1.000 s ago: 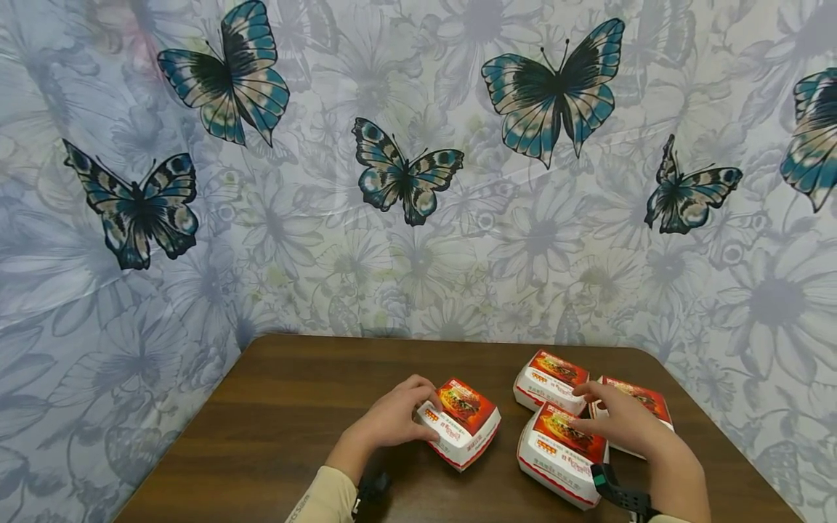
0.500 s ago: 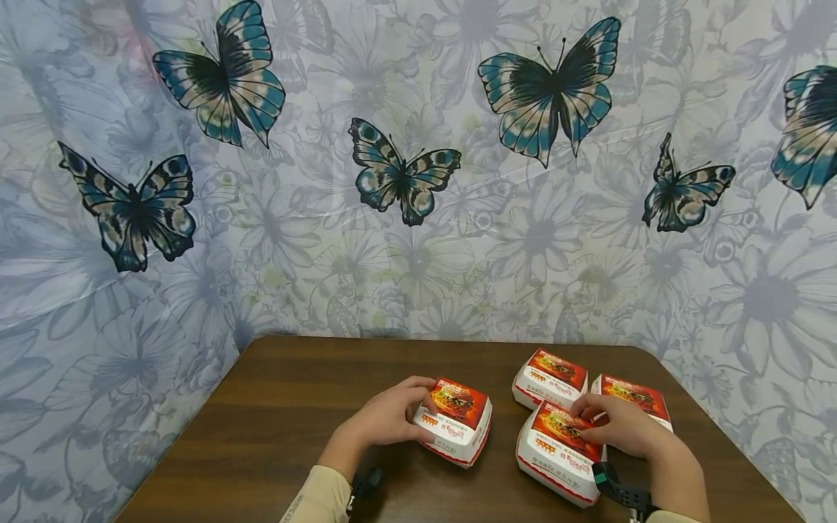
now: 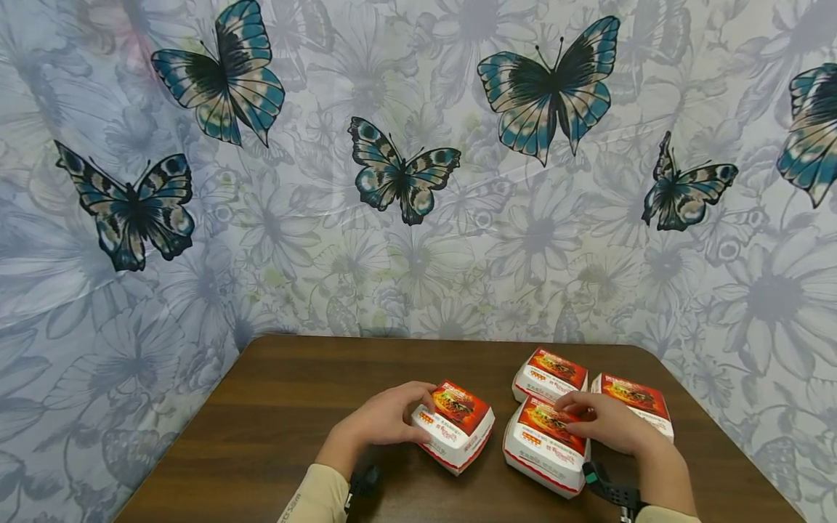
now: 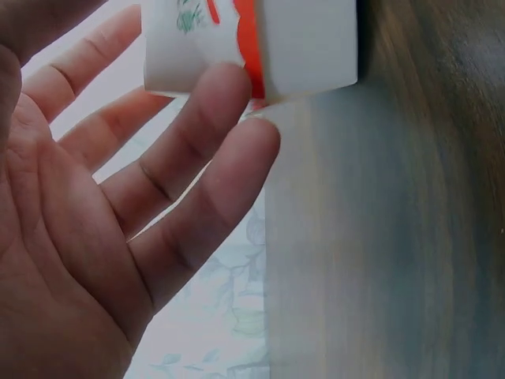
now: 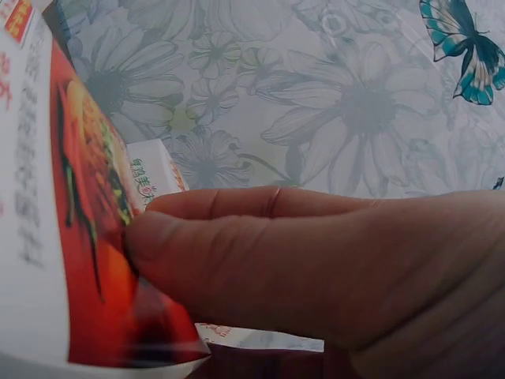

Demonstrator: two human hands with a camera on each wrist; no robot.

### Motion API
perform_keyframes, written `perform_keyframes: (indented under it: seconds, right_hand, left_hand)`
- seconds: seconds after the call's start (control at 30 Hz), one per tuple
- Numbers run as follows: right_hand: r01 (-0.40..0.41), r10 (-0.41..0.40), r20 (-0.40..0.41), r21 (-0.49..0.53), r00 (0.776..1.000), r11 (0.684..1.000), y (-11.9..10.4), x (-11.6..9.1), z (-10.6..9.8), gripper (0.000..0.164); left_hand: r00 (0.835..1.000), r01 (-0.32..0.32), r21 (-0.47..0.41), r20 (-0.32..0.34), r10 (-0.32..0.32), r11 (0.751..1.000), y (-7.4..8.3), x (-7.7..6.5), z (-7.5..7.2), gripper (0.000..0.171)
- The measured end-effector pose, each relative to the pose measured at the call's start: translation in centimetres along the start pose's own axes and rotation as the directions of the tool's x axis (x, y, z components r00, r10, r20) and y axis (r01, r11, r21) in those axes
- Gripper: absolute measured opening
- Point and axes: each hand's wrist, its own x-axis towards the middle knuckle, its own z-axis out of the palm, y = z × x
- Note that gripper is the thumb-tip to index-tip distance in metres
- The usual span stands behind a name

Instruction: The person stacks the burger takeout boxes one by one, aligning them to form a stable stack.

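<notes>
In the head view my left hand (image 3: 386, 418) holds a red-and-white cardboard burger box (image 3: 455, 425) by its left side, thumb on the near face and fingers at the far one. The left wrist view shows the loosely bent fingers of that hand (image 4: 118, 189) beside the white box wall (image 4: 308, 43). My right hand (image 3: 611, 421) pinches the front burger box (image 3: 546, 447) of the right-hand group at its right edge. In the right wrist view the thumb of that hand (image 5: 260, 268) presses on the printed lid (image 5: 102, 205); the fingertips are partly hidden.
Two more burger boxes stand behind the front one, one at the back (image 3: 552, 374) and one at the right (image 3: 634, 403). All are on a brown wooden table (image 3: 294, 392). A butterfly-patterned cloth (image 3: 418, 276) hangs behind its far edge.
My right hand has come down onto the front right box, and that box has shifted slightly left. The left hand's box has moved a little left, with the hand on it.
</notes>
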Motion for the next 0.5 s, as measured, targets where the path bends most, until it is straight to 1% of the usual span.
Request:
perform_keyframes:
  seconds: [0.23, 0.3, 0.4, 0.5]
  right_hand:
    - [0.007, -0.007, 0.002, 0.009, 1.0, 1.0, -0.6, 0.7, 0.8, 0.029]
    - [0.002, -0.002, -0.002, 0.014, 1.0, 1.0, -0.8, 0.9, 1.0, 0.029]
    - [0.006, -0.006, -0.01, 0.013, 1.0, 1.0, -1.1, 1.2, 1.2, 0.029]
    - [0.001, -0.001, -0.02, 0.007, 1.0, 1.0, -1.2, 1.4, 1.4, 0.03]
  left_hand:
    - [1.0, -0.014, -0.043, -0.007, 0.014, 0.999, 0.0, 0.0, 0.1, 0.035]
    - [1.0, -0.019, -0.044, -0.011, 0.019, 0.999, 0.0, -0.1, 0.1, 0.035]
    - [0.999, -0.013, -0.006, -0.031, 0.013, 1.0, -0.1, -0.1, 0.0, 0.036]
    - [0.998, 0.013, 0.045, -0.056, -0.011, 0.999, -0.3, -0.2, -0.2, 0.037]
